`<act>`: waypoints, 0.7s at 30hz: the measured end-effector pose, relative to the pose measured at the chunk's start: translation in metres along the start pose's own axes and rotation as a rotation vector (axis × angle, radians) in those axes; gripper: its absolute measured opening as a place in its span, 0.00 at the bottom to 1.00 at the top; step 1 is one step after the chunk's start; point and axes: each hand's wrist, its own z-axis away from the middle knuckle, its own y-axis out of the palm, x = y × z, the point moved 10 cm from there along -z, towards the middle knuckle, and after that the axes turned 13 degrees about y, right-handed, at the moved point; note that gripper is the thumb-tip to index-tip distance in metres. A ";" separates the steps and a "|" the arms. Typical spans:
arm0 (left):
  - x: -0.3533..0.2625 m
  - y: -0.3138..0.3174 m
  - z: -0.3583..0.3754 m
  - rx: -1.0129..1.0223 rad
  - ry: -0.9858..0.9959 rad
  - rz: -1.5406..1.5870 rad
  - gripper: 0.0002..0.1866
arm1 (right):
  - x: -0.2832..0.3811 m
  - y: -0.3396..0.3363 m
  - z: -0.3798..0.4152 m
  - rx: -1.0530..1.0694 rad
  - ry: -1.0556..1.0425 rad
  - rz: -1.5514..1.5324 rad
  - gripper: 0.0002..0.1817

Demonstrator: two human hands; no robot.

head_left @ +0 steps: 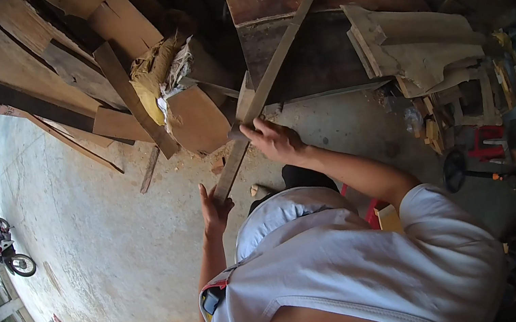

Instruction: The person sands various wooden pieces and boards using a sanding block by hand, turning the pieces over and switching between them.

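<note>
Gripping, with fingers of the left hand (215, 214), the lower end of a long wooden strip (275, 69); bending fingers of the right hand (279, 142) over it near mid-frame, though hard to tell whether clasped or merely pressing. Slanting from below centre to upper right, away from both hands, with the right nearer its long upper stretch. Narrow, straight, flat-faced, dull grey-brown.

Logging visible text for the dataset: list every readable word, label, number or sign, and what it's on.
No readable text in view.
Yellow-and-black item at the shirt: too small.
Motorbike: too small.
Yellow bundle: nothing legible.
Wooden strip: no lettering visible.
</note>
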 end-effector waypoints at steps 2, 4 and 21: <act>0.002 -0.001 -0.001 0.018 0.000 -0.013 0.45 | 0.008 0.004 0.008 0.056 -0.161 0.014 0.23; 0.005 -0.007 -0.006 0.041 -0.006 -0.014 0.45 | -0.040 -0.016 -0.025 0.012 -0.065 0.020 0.22; -0.085 0.116 -0.019 0.197 0.541 -1.350 0.31 | -0.269 -0.100 -0.102 -0.489 0.438 -0.033 0.23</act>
